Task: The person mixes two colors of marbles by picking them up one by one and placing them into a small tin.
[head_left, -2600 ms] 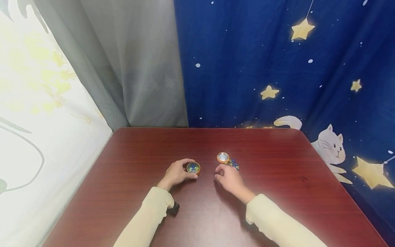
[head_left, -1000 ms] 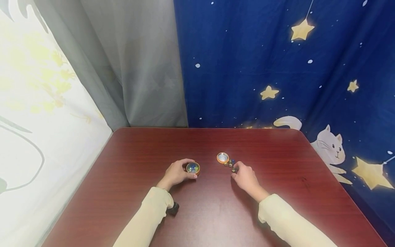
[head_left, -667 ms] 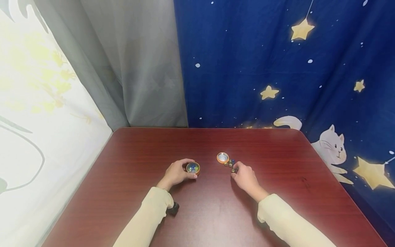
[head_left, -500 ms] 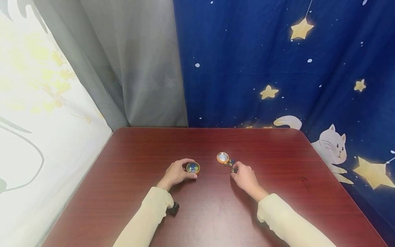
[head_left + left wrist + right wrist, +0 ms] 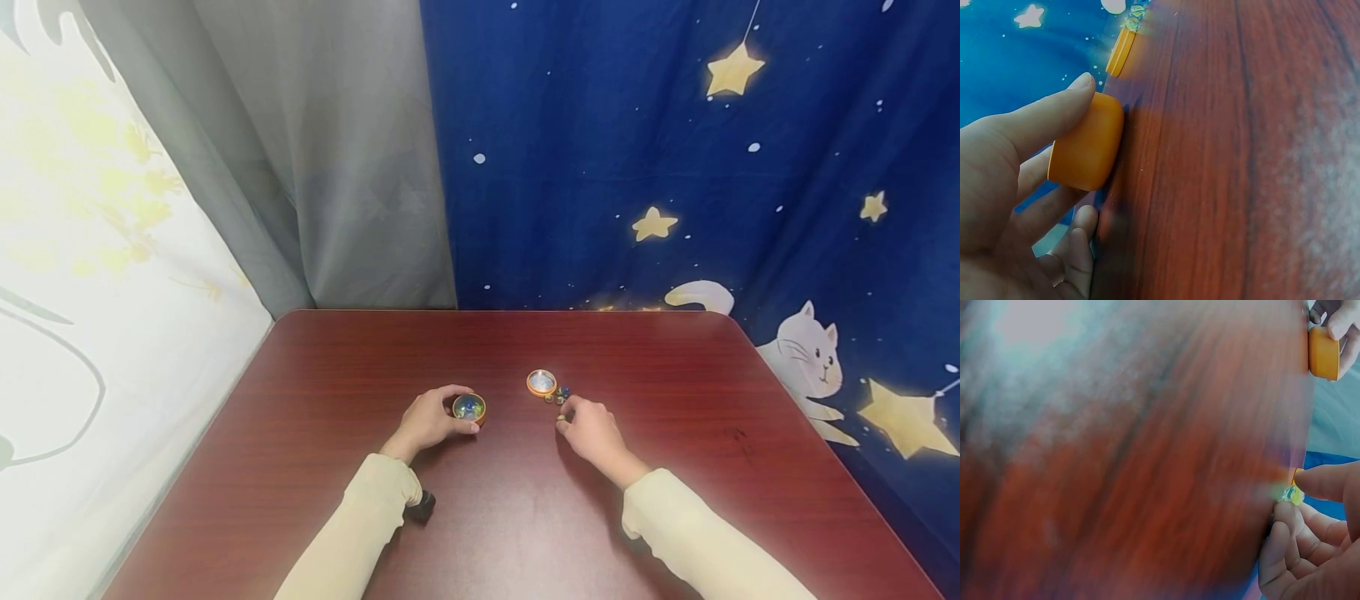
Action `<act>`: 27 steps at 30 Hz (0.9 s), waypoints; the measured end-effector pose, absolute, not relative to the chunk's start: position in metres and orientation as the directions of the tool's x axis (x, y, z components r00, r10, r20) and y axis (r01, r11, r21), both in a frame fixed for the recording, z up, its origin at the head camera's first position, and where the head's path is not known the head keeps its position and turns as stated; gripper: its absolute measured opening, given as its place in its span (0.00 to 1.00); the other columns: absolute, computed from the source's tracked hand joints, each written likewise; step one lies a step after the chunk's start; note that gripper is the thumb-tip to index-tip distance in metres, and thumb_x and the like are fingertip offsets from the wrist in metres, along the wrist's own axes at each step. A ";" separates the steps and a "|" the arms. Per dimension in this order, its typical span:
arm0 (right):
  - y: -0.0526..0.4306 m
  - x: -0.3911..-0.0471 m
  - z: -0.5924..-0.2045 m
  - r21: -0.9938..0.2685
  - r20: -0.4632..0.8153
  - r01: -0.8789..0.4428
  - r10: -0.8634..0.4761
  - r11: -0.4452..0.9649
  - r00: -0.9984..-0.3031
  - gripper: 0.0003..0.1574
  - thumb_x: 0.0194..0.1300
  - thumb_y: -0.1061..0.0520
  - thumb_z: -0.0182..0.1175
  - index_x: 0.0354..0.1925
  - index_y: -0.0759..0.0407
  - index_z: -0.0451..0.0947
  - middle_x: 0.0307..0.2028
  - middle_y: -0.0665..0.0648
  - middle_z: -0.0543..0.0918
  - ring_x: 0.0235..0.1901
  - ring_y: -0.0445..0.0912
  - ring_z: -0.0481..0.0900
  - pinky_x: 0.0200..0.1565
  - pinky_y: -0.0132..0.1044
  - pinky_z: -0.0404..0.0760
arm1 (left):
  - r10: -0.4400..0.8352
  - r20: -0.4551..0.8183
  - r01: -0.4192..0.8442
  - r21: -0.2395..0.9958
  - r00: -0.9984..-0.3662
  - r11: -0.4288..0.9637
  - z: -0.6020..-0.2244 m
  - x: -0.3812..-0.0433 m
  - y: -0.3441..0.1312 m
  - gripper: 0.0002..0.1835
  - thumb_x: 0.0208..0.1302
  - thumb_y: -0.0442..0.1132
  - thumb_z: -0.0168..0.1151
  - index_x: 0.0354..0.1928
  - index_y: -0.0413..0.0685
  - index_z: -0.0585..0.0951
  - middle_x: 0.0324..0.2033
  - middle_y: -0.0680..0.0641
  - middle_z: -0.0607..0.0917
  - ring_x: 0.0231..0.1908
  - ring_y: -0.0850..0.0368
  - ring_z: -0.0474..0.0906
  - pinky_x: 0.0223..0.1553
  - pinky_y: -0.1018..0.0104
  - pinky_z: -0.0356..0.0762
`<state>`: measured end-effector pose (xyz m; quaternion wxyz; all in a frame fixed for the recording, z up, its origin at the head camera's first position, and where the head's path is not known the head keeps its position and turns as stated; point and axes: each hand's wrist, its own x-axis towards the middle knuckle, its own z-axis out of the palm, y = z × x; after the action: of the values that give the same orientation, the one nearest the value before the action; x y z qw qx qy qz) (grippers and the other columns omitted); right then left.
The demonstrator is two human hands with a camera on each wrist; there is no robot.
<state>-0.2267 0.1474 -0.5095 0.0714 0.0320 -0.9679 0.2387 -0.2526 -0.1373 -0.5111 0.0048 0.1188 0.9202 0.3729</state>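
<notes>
On the left, my left hand (image 5: 427,423) holds a small round orange tub (image 5: 1092,150) between thumb and fingers, its opening facing up. Blue and green glass marbles lie inside it. My right hand (image 5: 596,432) pinches a yellow-green glass marble (image 5: 561,417) between thumb and fingertip, low over the table. In the right wrist view the marble (image 5: 1297,496) shows between the fingers. Just beyond the right fingertips, several more marbles (image 5: 560,395) lie clustered against an orange-rimmed lid (image 5: 542,395), which rests inside up.
Both hands work over a dark red wooden table (image 5: 360,358). Behind it hang a grey curtain (image 5: 367,167) and a blue starry curtain (image 5: 562,167). A black strap piece (image 5: 423,507) sits at the left wrist.
My right hand first moved right to the loose marbles, then slid slightly left with one marble, away from the cluster. My left hand and the tub stay in place.
</notes>
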 end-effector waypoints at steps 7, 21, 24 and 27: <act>0.146 -0.225 -0.510 -0.446 0.157 -0.107 -0.040 0.889 -0.987 0.08 0.55 0.55 0.70 0.32 0.52 0.79 0.27 0.52 0.83 0.23 0.47 0.76 0.28 0.47 0.74 | 0.224 0.086 0.220 0.684 -0.971 0.695 -0.511 -0.252 -0.138 0.33 0.39 0.53 0.81 0.53 0.62 0.82 0.36 0.56 0.84 0.35 0.62 0.77 0.40 0.55 0.72; 0.143 -0.224 -0.509 -0.435 0.126 -0.094 -0.042 0.895 -0.991 0.07 0.55 0.55 0.69 0.31 0.52 0.79 0.26 0.52 0.82 0.21 0.46 0.74 0.23 0.44 0.70 | 0.228 0.086 0.224 0.689 -0.970 0.690 -0.512 -0.251 -0.137 0.33 0.40 0.53 0.81 0.53 0.62 0.82 0.36 0.56 0.84 0.35 0.60 0.77 0.40 0.55 0.72; 0.142 -0.223 -0.509 -0.446 0.143 -0.107 -0.048 0.889 -0.989 0.07 0.55 0.56 0.69 0.31 0.52 0.79 0.26 0.51 0.82 0.21 0.46 0.74 0.24 0.44 0.72 | 0.225 0.088 0.223 0.687 -0.970 0.692 -0.512 -0.251 -0.137 0.33 0.40 0.53 0.81 0.53 0.62 0.82 0.36 0.56 0.84 0.36 0.60 0.77 0.40 0.54 0.72; 0.140 -0.222 -0.509 -0.463 0.169 -0.139 -0.066 0.876 -0.983 0.08 0.53 0.58 0.70 0.30 0.53 0.78 0.24 0.50 0.80 0.22 0.44 0.74 0.26 0.44 0.73 | 0.222 0.085 0.219 0.684 -0.971 0.696 -0.514 -0.252 -0.137 0.33 0.40 0.53 0.81 0.54 0.62 0.82 0.35 0.56 0.84 0.36 0.60 0.78 0.41 0.54 0.72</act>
<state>-0.2216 0.1398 -0.5086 0.0743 0.0531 -0.9655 0.2437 -0.2516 -0.1367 -0.5139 0.0021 0.1198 0.9208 0.3711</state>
